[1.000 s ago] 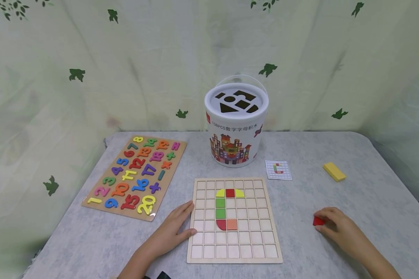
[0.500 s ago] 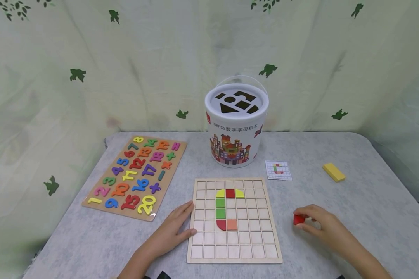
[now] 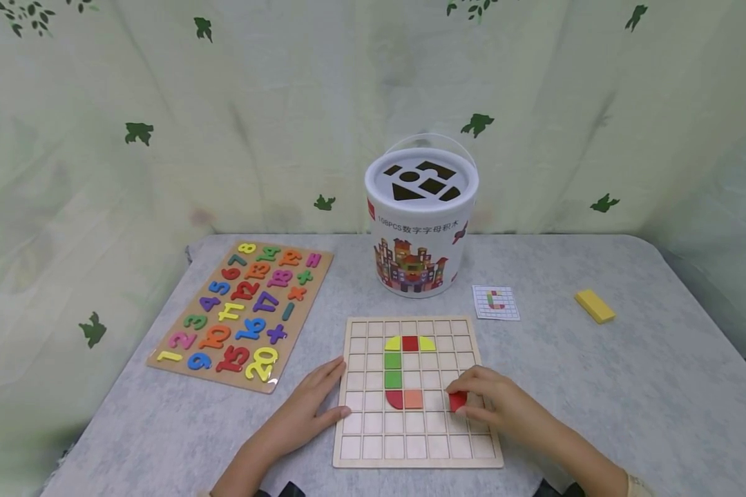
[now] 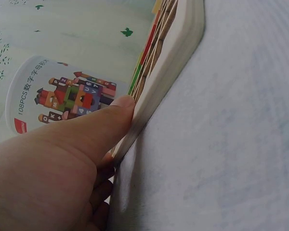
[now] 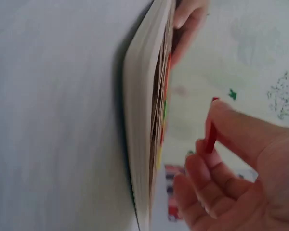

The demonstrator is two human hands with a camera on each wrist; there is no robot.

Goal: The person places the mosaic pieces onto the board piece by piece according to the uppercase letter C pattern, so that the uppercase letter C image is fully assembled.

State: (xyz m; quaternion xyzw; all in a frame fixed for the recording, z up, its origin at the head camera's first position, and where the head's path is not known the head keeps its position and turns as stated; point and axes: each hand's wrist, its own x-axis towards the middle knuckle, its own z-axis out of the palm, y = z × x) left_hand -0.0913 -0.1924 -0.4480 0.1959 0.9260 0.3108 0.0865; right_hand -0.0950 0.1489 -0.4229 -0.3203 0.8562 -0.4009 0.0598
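Note:
Between thumb and fingertips my right hand (image 3: 494,400) pinches a small red tile (image 3: 456,401) over the right part of the wooden grid board (image 3: 418,447). The right wrist view shows that red tile (image 5: 211,137) edge-on, held apart from the board's surface. My left hand (image 3: 307,400) rests along the board's left edge, its thumb (image 4: 118,113) touching the side. Set in the board are two yellow corner pieces, a red square (image 3: 409,344), two green squares (image 3: 393,370), a red rounded piece (image 3: 394,400) and an orange square (image 3: 413,399).
A pattern card (image 3: 496,303) lies behind the board, with a yellow block (image 3: 595,306) to its right. The white bucket (image 3: 419,228) with a slotted lid stands at the back. On the left lies a number puzzle board (image 3: 242,317).
My right hand has carried the red tile leftward from the table on the right to above the board. The left hand stays in place.

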